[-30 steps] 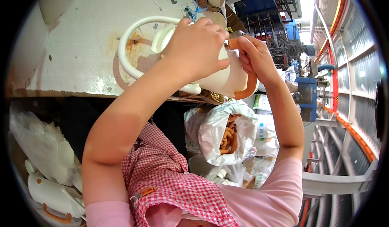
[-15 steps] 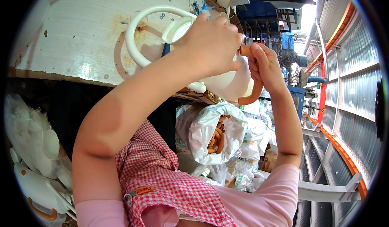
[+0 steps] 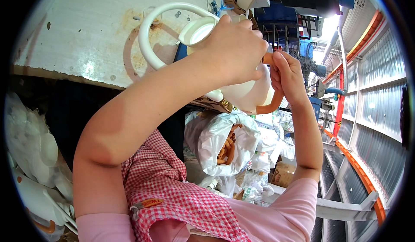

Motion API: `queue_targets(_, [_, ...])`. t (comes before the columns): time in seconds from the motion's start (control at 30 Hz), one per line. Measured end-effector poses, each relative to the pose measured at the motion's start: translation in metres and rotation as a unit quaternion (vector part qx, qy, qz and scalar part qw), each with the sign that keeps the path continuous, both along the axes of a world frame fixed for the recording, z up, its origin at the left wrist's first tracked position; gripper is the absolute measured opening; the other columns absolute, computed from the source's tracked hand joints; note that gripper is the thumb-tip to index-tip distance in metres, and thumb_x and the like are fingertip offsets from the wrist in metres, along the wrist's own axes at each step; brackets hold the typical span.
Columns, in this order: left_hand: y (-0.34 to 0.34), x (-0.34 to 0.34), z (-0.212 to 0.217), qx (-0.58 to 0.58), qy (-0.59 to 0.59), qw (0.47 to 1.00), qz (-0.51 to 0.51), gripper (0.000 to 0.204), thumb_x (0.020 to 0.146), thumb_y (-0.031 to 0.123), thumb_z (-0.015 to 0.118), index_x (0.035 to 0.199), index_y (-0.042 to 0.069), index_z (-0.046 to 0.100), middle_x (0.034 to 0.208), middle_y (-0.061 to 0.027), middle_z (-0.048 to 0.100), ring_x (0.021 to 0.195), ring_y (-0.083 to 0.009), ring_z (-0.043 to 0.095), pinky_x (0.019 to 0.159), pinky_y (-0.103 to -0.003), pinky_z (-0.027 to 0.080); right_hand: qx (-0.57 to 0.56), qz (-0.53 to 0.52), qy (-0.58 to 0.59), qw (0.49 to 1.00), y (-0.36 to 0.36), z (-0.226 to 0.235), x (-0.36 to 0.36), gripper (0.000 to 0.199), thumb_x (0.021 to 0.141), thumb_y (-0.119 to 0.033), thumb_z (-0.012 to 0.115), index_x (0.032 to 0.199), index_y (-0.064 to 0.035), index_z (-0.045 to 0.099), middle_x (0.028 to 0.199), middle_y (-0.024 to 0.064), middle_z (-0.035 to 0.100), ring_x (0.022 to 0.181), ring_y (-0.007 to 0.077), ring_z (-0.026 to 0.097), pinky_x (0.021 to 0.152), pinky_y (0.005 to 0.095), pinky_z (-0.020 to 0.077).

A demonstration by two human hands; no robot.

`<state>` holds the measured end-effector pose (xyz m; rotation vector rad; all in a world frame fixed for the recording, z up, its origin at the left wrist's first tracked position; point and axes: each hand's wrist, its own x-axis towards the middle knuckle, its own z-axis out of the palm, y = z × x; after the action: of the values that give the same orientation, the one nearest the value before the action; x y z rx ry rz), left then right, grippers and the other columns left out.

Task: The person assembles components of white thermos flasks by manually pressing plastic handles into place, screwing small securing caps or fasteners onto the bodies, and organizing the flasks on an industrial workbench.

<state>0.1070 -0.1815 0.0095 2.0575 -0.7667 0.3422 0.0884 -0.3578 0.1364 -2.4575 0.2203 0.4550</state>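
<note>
A white plastic watering can (image 3: 244, 96) lies tilted at the table's edge, with a wide white mouth (image 3: 198, 31) and a thick white curved tube (image 3: 145, 38) beside it. Its orange-brown curved handle (image 3: 273, 105) is in my right hand (image 3: 287, 75), pinched near the upper end between thumb and fingers. My left hand (image 3: 235, 47) is closed over the top of the can, beside that end of the handle. The left fingertips are partly hidden, and a small greyish piece between the two hands is too small to tell.
A white plastic bag (image 3: 212, 153) below the table edge holds several brown handles (image 3: 225, 151). More white plastic parts (image 3: 32, 190) sit at lower left. Small washers lie on the worn white table (image 3: 95, 34). A fan and machinery stand beyond my right hand.
Both hands and the can have shifted slightly right in the picture, along with a small shift of the view. The grips look the same.
</note>
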Motion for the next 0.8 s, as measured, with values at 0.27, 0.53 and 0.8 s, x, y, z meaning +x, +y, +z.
queue_targets(0.27, [0.000,0.003,-0.005,-0.020,-0.004,1.000,-0.016,0.052,0.075,0.039,0.078,0.117,0.010,0.068,0.117,-0.0045,0.067,0.119,-0.0200,0.056,0.100,-0.042,0.041,-0.246,0.173,-0.100,0.948,0.024,0.007,-0.001,0.027,0.095,-0.030,0.069,0.095,-0.0038,0.070,0.073,0.0080,0.069,0.061,0.0158,0.056,0.062,0.0322,0.0482])
queue_targets(0.53, [-0.002,0.006,0.003,-0.030,-0.005,0.999,-0.036,0.050,0.073,0.035,0.078,0.114,0.008,0.068,0.119,-0.0052,0.067,0.122,-0.0212,0.056,0.102,-0.041,0.040,-0.245,0.180,-0.083,0.949,0.022,0.013,0.003,0.030,0.092,-0.034,0.071,0.093,-0.0042,0.068,0.071,0.0132,0.064,0.059,0.0288,0.056,0.061,0.0368,0.0492])
queue_targets(0.8, [-0.004,0.011,-0.001,-0.055,-0.021,0.998,-0.036,0.049,0.071,0.031,0.081,0.112,0.008,0.067,0.118,-0.0051,0.068,0.121,-0.0227,0.057,0.103,-0.040,0.041,-0.247,0.207,-0.089,0.943,0.010,0.006,0.011,0.037,0.088,-0.041,0.074,0.089,-0.0042,0.067,0.070,0.0160,0.065,0.065,0.0368,0.063,0.062,0.0408,0.0517])
